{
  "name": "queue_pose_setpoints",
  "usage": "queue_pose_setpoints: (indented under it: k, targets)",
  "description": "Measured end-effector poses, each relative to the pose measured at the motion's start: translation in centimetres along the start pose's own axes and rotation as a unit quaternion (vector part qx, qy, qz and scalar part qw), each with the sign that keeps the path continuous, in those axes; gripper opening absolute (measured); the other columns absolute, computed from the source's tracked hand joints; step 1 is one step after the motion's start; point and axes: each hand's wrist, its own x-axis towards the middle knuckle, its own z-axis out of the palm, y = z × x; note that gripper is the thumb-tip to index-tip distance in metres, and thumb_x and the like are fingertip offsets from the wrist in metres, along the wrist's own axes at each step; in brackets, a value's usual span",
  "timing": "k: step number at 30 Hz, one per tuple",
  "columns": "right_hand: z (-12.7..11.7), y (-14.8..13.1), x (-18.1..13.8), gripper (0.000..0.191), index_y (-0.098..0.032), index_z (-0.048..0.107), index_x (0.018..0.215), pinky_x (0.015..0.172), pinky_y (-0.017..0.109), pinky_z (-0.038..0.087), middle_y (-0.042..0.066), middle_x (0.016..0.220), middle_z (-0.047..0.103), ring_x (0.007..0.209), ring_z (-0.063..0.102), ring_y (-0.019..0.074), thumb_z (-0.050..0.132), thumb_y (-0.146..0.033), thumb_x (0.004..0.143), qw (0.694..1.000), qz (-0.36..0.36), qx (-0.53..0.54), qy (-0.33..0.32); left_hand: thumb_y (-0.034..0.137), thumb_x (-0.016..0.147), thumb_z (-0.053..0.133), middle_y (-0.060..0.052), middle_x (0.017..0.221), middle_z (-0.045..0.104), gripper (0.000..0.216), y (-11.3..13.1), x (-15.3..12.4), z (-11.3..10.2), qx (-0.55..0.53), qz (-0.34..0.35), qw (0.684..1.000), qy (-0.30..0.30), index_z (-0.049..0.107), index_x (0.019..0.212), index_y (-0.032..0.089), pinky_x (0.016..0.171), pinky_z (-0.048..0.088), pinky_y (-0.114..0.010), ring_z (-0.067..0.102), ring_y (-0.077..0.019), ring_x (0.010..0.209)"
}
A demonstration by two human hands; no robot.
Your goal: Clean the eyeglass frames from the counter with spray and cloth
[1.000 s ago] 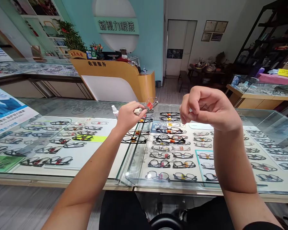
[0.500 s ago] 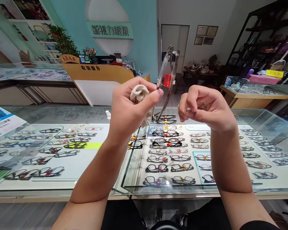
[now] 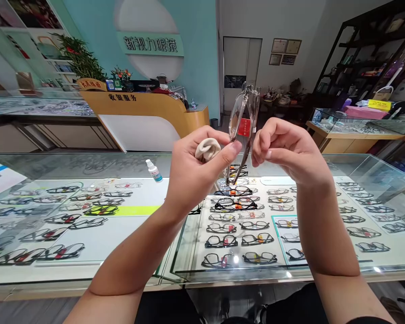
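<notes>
My left hand [image 3: 194,177] pinches a pair of glasses [image 3: 235,120] between thumb and forefinger, holding it on end above the counter. The frame looks clear to greyish, and a red tag [image 3: 245,127] shows on a lens. A bunched cream cloth [image 3: 207,149] is tucked in the same hand's curled fingers. Just right of the glasses is my right hand [image 3: 295,155], its fingers bent in toward the thumb and nothing visible in them. Its fingertips come close to the glasses; whether they touch, I cannot tell.
Below my hands runs a glass display counter [image 3: 175,273] with rows of glasses inside. On its top stands a small white spray bottle [image 3: 154,171], left of my left hand. Farther back are a yellow-fronted service desk [image 3: 148,105] and another display case [image 3: 351,130].
The glasses and my left hand have moved right and down, closer to my right hand. The spray bottle, mostly hidden before, now shows fully. My view has shifted slightly.
</notes>
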Motion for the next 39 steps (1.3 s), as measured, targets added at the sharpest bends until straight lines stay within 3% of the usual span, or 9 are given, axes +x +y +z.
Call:
queue_pose_setpoints:
  k: [8,20,28,39]
  targets:
    - [0.0,0.1,0.1,0.017,-0.023,0.069,0.093,0.074,0.033,0.063,-0.001,0.085,0.07,0.074,0.067,0.0141,0.085,-0.027,0.096,1.0,0.006,0.004,0.018,0.044,0.081,0.098,-0.001,0.078,0.071,0.029,-0.2,0.1,0.0,0.0,-0.017,1.0,-0.001,0.079,0.083,0.022,0.055,0.039,-0.026,0.053,-0.0112,0.064]
    - [0.9,-0.4,0.0,0.034,-0.024,0.063,0.084,0.064,0.029,0.054,-0.002,0.079,0.07,0.068,0.06,0.0121,0.097,-0.023,0.083,0.996,-0.025,-0.065,0.048,0.045,0.08,0.099,0.0,0.074,0.067,0.03,0.2,-0.3,0.3,-0.006,-0.034,0.999,-0.002,0.078,0.082,0.023,0.052,0.036,-0.027,0.049,-0.0104,0.06]
    - [0.9,-0.1,-0.3,0.029,-0.024,0.061,0.086,0.064,0.031,0.057,-0.001,0.078,0.073,0.068,0.066,0.0139,0.088,-0.017,0.087,0.996,-0.045,-0.062,0.046,0.048,0.08,0.099,0.0,0.074,0.068,0.032,0.4,-0.3,0.3,0.007,-0.026,1.0,-0.006,0.078,0.082,0.023,0.051,0.036,-0.027,0.049,-0.0103,0.059]
    - [0.8,-0.1,-0.3,0.03,-0.025,0.061,0.085,0.066,0.033,0.061,-0.001,0.079,0.073,0.069,0.069,0.0151,0.09,-0.025,0.089,0.995,-0.043,-0.074,0.047,0.049,0.081,0.097,0.0,0.074,0.068,0.031,0.4,-0.4,0.3,0.008,-0.031,0.999,-0.006,0.078,0.082,0.023,0.052,0.036,-0.027,0.05,-0.0112,0.06]
